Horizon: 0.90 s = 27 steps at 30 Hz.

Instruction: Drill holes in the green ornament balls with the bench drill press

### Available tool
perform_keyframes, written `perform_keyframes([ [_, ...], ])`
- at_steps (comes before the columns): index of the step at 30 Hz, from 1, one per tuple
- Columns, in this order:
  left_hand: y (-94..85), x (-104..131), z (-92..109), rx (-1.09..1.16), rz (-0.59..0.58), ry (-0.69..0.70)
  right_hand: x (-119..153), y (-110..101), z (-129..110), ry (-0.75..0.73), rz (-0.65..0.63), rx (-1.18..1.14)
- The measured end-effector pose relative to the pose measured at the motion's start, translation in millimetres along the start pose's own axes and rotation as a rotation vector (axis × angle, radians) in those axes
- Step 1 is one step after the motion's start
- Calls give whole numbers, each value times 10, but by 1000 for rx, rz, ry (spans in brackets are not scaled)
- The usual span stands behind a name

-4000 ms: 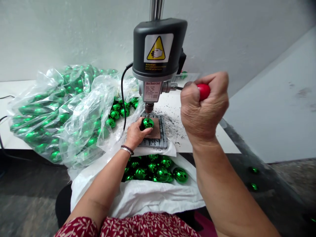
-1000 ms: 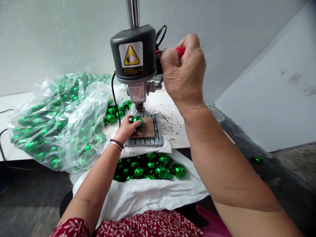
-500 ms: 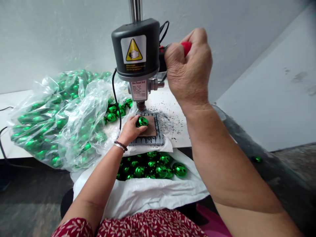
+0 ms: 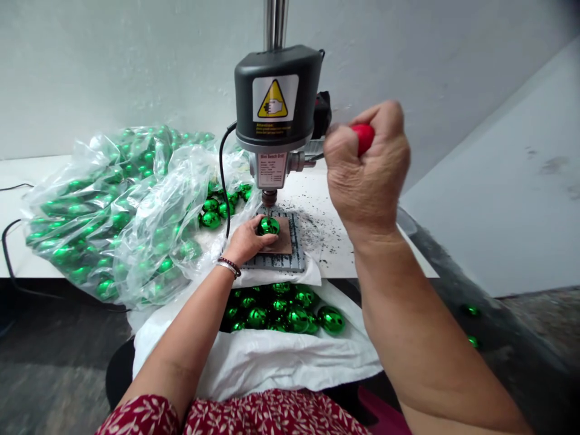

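Pinched between thumb and fingers of the left hand (image 4: pixel 247 240): a shiny green ball (image 4: pixel 270 226), over a brown board (image 4: pixel 284 241) on the grey base (image 4: pixel 277 264) of a bench drill (image 4: pixel 276 99), directly below the bit (image 4: pixel 269 211). To the right and higher, wrapped in the curled fingers of the right hand (image 4: pixel 369 163): a red knob (image 4: pixel 364 138). On the white table (image 4: pixel 34 260) at left, a clear plastic bag (image 4: pixel 151 226) of green balls. Nearest, a white cloth (image 4: pixel 285 362) with loose green balls (image 4: pixel 298 318).
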<state>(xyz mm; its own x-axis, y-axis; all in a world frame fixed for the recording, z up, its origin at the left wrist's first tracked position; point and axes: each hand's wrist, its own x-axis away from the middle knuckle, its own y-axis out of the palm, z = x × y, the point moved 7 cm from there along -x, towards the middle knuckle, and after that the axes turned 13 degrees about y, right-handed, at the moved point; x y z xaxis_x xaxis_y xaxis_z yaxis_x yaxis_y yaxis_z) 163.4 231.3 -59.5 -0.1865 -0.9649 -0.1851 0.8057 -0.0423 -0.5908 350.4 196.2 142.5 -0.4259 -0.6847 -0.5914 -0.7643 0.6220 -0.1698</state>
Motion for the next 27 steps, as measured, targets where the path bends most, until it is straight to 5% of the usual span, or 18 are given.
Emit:
perform_keyframes([
  [27, -8, 28, 71, 22, 19, 42, 559, -53, 394, -69, 215, 3],
])
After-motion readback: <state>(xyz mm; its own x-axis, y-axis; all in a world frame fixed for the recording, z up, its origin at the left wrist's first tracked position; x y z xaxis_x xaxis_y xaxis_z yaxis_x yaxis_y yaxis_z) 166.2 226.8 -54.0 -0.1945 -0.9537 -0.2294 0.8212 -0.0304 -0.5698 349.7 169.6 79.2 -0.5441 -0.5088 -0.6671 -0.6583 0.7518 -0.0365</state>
